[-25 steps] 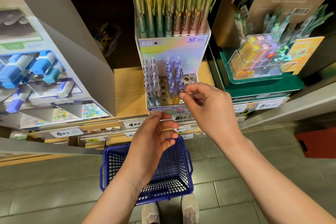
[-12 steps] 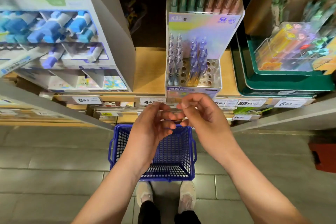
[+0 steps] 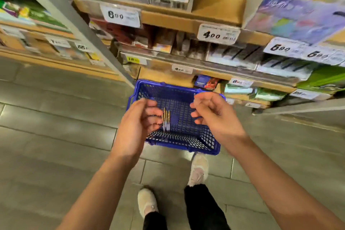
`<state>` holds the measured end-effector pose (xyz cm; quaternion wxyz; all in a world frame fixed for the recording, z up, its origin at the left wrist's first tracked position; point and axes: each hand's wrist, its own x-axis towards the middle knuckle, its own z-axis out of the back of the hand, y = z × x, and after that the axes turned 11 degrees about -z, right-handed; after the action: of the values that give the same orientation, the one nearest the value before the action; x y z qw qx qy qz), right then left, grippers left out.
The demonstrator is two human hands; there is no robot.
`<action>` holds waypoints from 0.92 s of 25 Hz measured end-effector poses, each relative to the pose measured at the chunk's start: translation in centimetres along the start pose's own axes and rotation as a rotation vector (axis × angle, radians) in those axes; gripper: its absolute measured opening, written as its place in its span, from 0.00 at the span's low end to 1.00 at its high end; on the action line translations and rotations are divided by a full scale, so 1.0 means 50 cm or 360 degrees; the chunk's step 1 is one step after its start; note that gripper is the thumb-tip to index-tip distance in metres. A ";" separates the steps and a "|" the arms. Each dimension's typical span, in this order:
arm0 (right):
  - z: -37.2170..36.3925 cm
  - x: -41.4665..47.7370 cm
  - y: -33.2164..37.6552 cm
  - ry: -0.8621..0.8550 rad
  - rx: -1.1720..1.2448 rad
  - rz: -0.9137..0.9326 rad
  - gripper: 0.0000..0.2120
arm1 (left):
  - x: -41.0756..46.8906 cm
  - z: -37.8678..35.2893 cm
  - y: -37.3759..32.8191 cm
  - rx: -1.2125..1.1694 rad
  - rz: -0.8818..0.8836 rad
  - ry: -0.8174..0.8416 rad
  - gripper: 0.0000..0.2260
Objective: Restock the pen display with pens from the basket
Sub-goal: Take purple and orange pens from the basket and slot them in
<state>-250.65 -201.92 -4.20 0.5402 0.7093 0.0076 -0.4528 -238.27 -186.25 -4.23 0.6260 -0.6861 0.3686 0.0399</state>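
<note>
Both hands hover over the basket. My left hand pinches three pens side by side, gold ends pointing away from me. My right hand hangs slack, fingers loosely curled round nothing.

Beyond the basket rise the stepped wooden shelves, all blurred. One grey upright post slants down to the basket's far left corner. One pen display, with a pastel front, stands beyond and to the right of the basket on the highest shelf.

One blue mesh basket sits on the tiled floor. My hands cover part of its left wall and far right corner.

My two pale shoes stand on the near side of the basket. I can read four white price tags on the highest shelf edge.
</note>
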 end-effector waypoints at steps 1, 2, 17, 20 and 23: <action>-0.015 0.025 -0.041 -0.0020 0.0007 -0.0023 0.04 | 0.020 0.028 0.035 -0.0004 0.0018 -0.0026 0.13; -0.033 0.054 -0.090 -0.0023 -0.0001 -0.0056 0.04 | 0.042 0.059 0.079 -0.0001 0.0037 -0.0053 0.13; -0.098 0.669 -0.733 0.0177 -0.0845 -0.0533 0.07 | 0.539 0.271 0.625 0.0884 0.0373 0.0334 0.10; -0.110 0.767 -0.804 0.0145 -0.1374 -0.0430 0.14 | 0.599 0.257 0.658 0.1115 0.0289 0.0527 0.08; -0.130 0.822 -0.839 0.0040 -0.1971 -0.0310 0.24 | 0.622 0.250 0.661 0.1321 0.0190 0.0694 0.10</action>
<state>-243.25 -199.09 -62.75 0.8071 0.2659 0.3395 -0.4032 -229.00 -187.47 -50.36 0.7519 -0.3478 0.5151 -0.2199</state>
